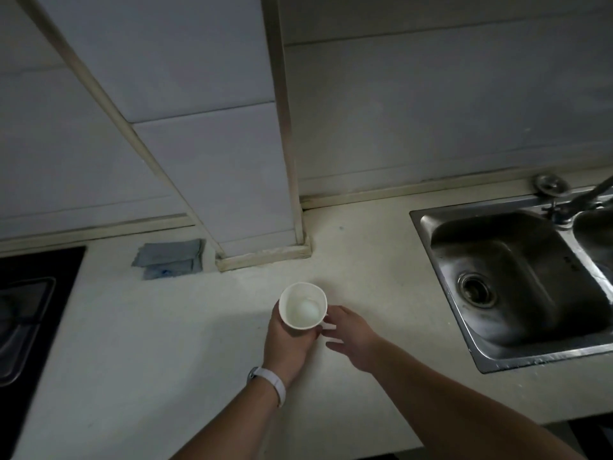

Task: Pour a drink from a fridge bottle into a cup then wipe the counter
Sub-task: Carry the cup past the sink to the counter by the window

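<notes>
A single head-worn wide-angle view looks forward and steeply down onto the pale surface (365, 260) from close above. It faces the tiled wall (431, 111), with the sink (517, 277) at right and the cooktop (30, 310) at the left edge.

Steel sink (517, 277) at right w/ drain (476, 290), faucet (583, 197) at back. Black stove (30, 313) at left edge. Tiled wall (431, 104), boxed column (245, 161) behind.

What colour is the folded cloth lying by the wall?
The folded cloth is blue-grey, seen in the head view.
</notes>
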Tool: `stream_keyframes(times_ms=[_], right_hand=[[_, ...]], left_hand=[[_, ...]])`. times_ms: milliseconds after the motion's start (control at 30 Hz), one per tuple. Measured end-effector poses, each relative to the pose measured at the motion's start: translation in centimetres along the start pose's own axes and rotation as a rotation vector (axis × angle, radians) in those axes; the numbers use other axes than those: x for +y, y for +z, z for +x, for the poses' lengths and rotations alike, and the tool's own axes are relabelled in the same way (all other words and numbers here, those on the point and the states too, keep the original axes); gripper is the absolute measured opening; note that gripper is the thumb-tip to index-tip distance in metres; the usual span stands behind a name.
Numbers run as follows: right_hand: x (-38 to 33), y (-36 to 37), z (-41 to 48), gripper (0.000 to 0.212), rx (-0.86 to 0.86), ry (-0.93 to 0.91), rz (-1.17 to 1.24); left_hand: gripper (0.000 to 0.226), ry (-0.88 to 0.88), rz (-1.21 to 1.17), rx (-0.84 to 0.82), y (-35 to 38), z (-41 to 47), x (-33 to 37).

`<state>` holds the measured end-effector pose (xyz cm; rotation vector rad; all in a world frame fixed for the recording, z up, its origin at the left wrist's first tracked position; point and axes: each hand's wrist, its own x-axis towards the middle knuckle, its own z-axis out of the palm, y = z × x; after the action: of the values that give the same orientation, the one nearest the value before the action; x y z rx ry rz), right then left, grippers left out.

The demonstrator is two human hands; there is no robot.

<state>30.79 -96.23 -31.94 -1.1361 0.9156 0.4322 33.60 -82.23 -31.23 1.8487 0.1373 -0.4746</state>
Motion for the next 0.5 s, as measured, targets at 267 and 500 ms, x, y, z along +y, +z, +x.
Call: stream_keyframes(times_ms=[267, 500], right_hand=[[0.1, 0.1, -0.2, 0.036, -0.019, 0.018, 0.036], [0.4, 0.1, -2.7, 0.059, 0.012, -0.044, 0.094]], left_hand=[[0.073, 0.015, 0.081, 0.023, -0.3, -0.2, -0.4], [0.067, 0.096, 0.060, -0.040, -1.1, -1.4, 0.8]])
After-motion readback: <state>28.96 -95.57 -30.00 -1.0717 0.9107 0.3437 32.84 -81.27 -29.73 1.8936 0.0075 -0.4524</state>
